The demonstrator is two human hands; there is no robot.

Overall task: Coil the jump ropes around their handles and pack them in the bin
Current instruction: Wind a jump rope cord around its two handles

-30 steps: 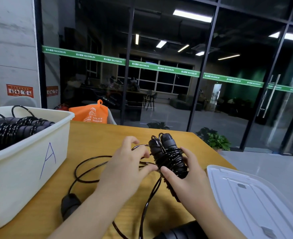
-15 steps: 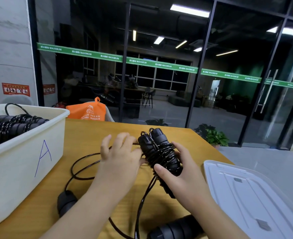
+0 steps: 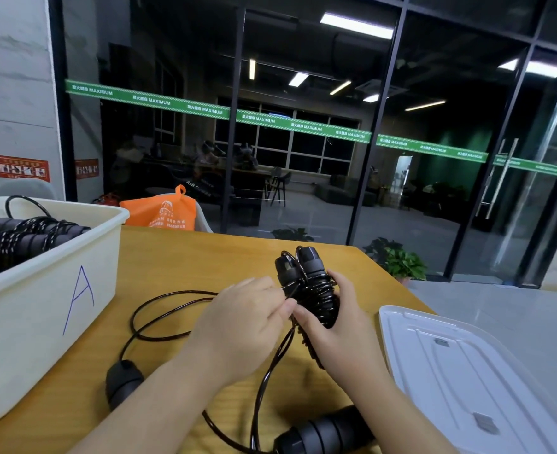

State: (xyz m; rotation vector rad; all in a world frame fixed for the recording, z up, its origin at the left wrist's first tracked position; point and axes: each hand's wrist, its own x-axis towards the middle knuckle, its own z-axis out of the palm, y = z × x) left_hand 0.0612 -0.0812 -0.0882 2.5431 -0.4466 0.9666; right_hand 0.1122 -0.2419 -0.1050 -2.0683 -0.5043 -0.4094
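My right hand [image 3: 339, 335] grips a pair of black jump rope handles [image 3: 306, 276], held together and pointing up, with black rope wound around them. My left hand [image 3: 244, 326] pinches the loose rope right beside the handles. The free rope [image 3: 159, 322] lies in loops on the wooden table [image 3: 205, 257] to the left and trails down toward me. The cream bin [image 3: 41, 309], marked with a blue A, stands at the left and holds several coiled black ropes [image 3: 18, 240].
A white bin lid [image 3: 460, 365] lies flat at the right. Another black handle [image 3: 323, 434] lies near the table's front edge, and a black rounded piece [image 3: 123, 385] sits by the bin. An orange bag [image 3: 162, 211] stands behind the table.
My left hand has closed from spread fingers into a pinch on the rope and moved right against the handles. The rope loops on the table have shifted slightly.
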